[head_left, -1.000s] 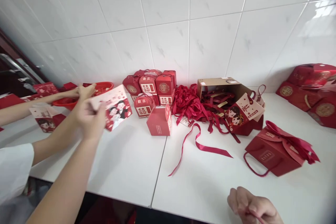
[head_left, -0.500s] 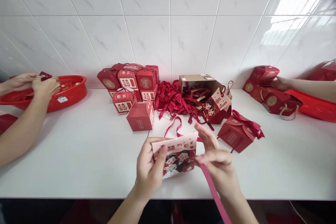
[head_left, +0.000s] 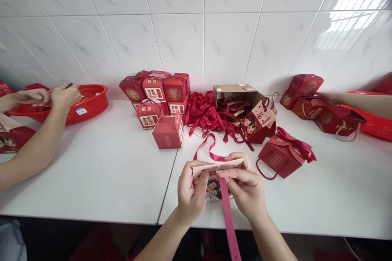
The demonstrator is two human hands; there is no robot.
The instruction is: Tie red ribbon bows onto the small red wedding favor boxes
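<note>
Close to the table's front edge, my left hand point(head_left: 192, 193) grips the left side of a small red and pale pink gift box point(head_left: 213, 189) printed with cartoon figures. The thumb presses its front face. My right hand point(head_left: 247, 189) pinches a crimson ribbon point(head_left: 226, 216) against the box's upper front, below the pale top flap. One ribbon end hangs down past the table edge; another stretch curls on the table behind the box. A finished-looking red box with a bow point(head_left: 283, 153) stands to the right of my right hand.
Red boxes point(head_left: 154, 94) are stacked by the wall, beside a heap of ribbons point(head_left: 203, 112) and a carton point(head_left: 234, 88) holding more ribbons. Another person's hands point(head_left: 63, 96) work over a red basin point(head_left: 88, 110) at left. More red boxes point(head_left: 339, 120) lie at right near another basin.
My right hand has moved from the box's right side to its front, bringing the ribbon to the middle. The box has tipped so its top flap shows edge-on. The view has shifted slightly.
</note>
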